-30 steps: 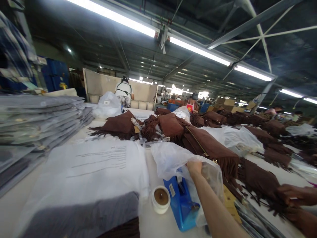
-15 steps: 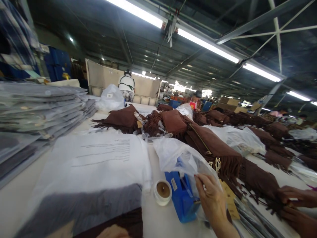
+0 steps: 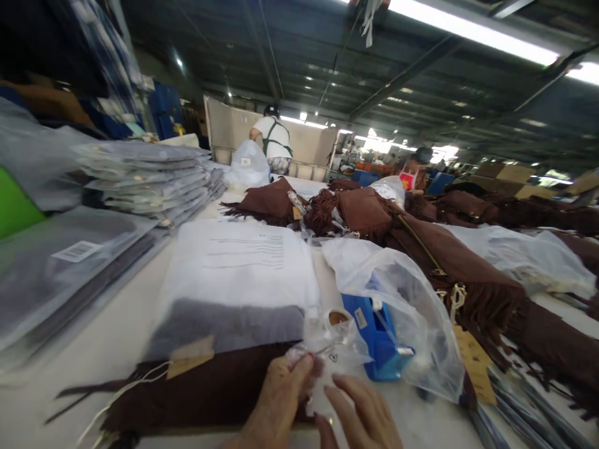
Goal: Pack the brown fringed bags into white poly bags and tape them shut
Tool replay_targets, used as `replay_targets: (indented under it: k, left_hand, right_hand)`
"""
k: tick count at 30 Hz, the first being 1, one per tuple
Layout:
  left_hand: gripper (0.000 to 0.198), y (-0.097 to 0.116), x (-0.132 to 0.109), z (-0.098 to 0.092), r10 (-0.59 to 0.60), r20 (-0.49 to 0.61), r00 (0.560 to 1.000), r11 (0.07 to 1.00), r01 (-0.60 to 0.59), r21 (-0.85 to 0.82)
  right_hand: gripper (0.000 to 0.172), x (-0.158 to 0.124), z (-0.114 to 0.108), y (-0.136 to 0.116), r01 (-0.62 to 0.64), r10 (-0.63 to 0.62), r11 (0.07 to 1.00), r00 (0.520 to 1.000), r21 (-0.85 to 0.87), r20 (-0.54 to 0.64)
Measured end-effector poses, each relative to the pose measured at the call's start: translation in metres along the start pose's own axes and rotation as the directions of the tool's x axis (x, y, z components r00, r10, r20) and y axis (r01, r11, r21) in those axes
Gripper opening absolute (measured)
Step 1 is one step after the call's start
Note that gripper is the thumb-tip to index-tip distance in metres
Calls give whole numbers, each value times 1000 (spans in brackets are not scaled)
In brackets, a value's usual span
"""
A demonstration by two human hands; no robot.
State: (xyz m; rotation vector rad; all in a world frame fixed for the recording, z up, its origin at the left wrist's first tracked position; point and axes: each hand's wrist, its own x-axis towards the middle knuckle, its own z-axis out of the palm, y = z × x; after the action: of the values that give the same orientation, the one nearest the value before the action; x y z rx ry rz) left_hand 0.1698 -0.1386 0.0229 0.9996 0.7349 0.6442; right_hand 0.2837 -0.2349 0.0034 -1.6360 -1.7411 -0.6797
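Observation:
My left hand (image 3: 283,396) pinches the crumpled edge of a clear plastic bag (image 3: 344,343) between thumb and fingers. Close by on the right, my right hand (image 3: 362,411) has its fingers curved and apart beside the plastic. Under and left of my left hand lies a dark brown fringed piece (image 3: 210,386), with a tan tag (image 3: 191,357) and a pale string on it. Behind my right hand stands a blue tape dispenser (image 3: 379,340), partly covered by a sheer plastic bag (image 3: 421,312). A round white container (image 3: 337,317) is half hidden by the plastic.
A printed plastic bag with grey contents (image 3: 243,268) lies ahead. Stacked bagged pieces (image 3: 154,174) rise on the left. Brown fringed bags (image 3: 458,262) spread across the right and back. A person in a white top (image 3: 277,137) stands beyond the table.
My right hand has left the plastic over the dispenser and come down beside my left hand. My left hand has risen into view, pinching clear plastic. The view has swung left.

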Motion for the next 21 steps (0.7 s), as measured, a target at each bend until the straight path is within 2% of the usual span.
replay_targets:
  k: [2,3,4,5,6,7,8,10,13,15,16,17,18,19,21]
  left_hand:
    - [41,5,-9,-24,-70,-22,997,997,70,-12]
    - [44,9,-14,-34,-94,-15,995,995,94,-13]
    - [45,14,-19,-43,-106,-5,994,994,106,-13]
    - [46,20,-24,-51,-111,7,994,994,111,-14]
    - [45,25,-30,-57,-112,21,993,994,112,-13]
    - [43,29,-36,-63,-105,29,994,994,106,-13]
    - [41,31,-42,-69,-95,31,995,995,95,-15]
    - [38,32,-53,-79,-82,37,996,996,83,-14]
    - [38,27,-63,-96,-82,23,996,996,82,19]
    - [38,24,-66,-108,-105,-22,994,991,106,78]
    - [37,25,-65,-114,-118,-55,991,984,124,127]
    - [35,26,-65,-120,-127,-92,988,969,144,199]
    - [30,28,-63,-125,-116,-128,985,939,151,308]
    - [25,30,-62,-131,-68,-169,983,883,138,449]
    - [21,35,-59,-141,145,-199,969,663,54,747]
  right_hand:
    - [33,3,2,0,-217,216,961,976,169,22]
    - [39,7,4,0,-375,368,889,927,265,76]
    - [42,11,7,-2,-535,515,763,842,362,160]
    - [47,16,11,-5,-671,628,592,731,446,267]
    - [52,21,15,-9,-761,687,404,619,508,381]
    - [57,26,20,-15,-810,699,218,519,545,491]
    - [61,29,25,-21,-826,672,58,448,561,590]
    - [67,30,35,-33,-822,558,-163,379,545,738]
    - [66,23,48,-48,-813,430,-355,296,461,853]
    - [65,19,56,-56,-804,419,-415,247,426,874]
    - [64,18,59,-59,-805,438,-410,239,429,867]
    - [63,19,61,-62,-817,472,-367,248,444,846]
    - [61,22,63,-66,-840,516,-277,279,466,810]
    - [58,25,65,-68,-862,561,-149,329,484,760]
    - [52,32,69,-73,-863,619,166,468,478,630]
